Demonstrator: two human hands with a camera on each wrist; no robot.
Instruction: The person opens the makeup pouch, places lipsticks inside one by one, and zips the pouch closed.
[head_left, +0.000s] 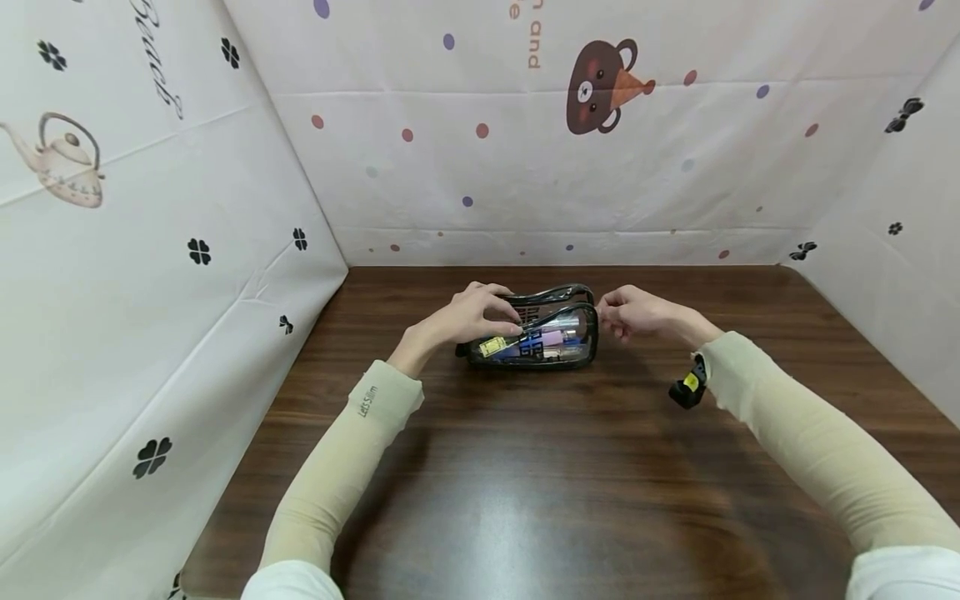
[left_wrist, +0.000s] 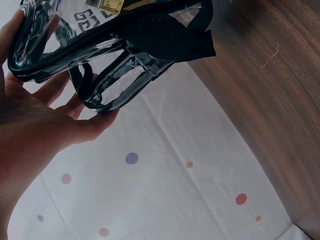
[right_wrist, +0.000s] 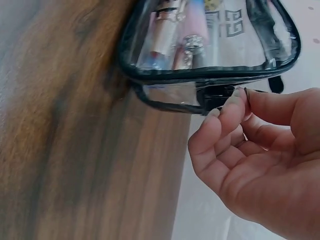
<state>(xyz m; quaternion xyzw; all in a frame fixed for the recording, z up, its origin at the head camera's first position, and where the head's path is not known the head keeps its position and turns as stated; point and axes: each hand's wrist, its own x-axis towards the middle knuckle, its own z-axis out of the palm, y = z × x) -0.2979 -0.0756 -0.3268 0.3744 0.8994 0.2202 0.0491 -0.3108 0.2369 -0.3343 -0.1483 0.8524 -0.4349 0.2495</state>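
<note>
A clear pouch with black trim [head_left: 531, 364] lies on the dark wooden table [head_left: 480, 467]. Through its plastic show a pink tube [right_wrist: 196, 25], other slim cosmetic-like items and a yellow-gold piece [head_left: 492, 347]. My left hand [head_left: 480, 315] holds the pouch by its upper left part, thumb and fingers spread across the top edges. In the left wrist view the zipper edges [left_wrist: 102, 50] stand apart. At the pouch's right end, my right hand [head_left: 637, 312] pinches a small dark tab between thumb and forefinger; the fingertips partly hide it.
White patterned cloth [head_left: 525, 183] rises behind the table and along both sides. A black strap-like piece with a yellow mark [head_left: 688, 385] hangs by the right wrist. Beige sleeves [head_left: 810, 442] cover both forearms.
</note>
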